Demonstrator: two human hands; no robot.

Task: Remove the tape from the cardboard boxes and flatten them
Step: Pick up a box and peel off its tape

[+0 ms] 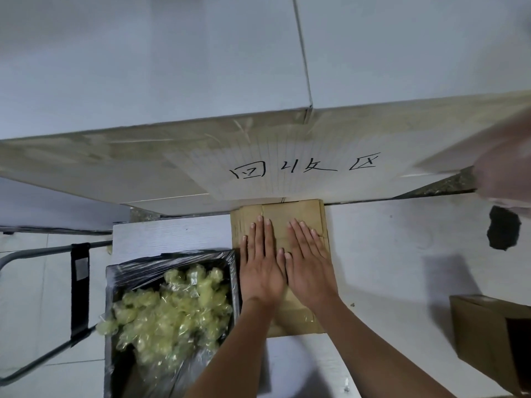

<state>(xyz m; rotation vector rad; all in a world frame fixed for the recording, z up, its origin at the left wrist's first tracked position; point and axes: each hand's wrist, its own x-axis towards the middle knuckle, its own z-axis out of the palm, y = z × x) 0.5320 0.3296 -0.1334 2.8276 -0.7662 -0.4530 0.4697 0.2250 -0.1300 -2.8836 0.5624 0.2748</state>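
Note:
A flattened brown cardboard box (293, 211) lies on the white table (402, 254), its far end against a large box with a handwritten paper label (304, 168). My left hand (260, 262) and my right hand (309, 262) press flat on it side by side, fingers straight and pointing away from me. A bin lined with black plastic (172, 261) sits just left of the cardboard and holds several crumpled wads of yellowish tape (172, 311). Another brown cardboard box (488, 334), still in box form, stands at the right edge of the table.
A big white-topped box (143, 67) fills the far side of the view. A metal frame with a black strap (80, 282) stands on the floor at left. A dark patch (504, 228) marks the table at right, and a blurred shape (508, 168) intrudes at the right edge.

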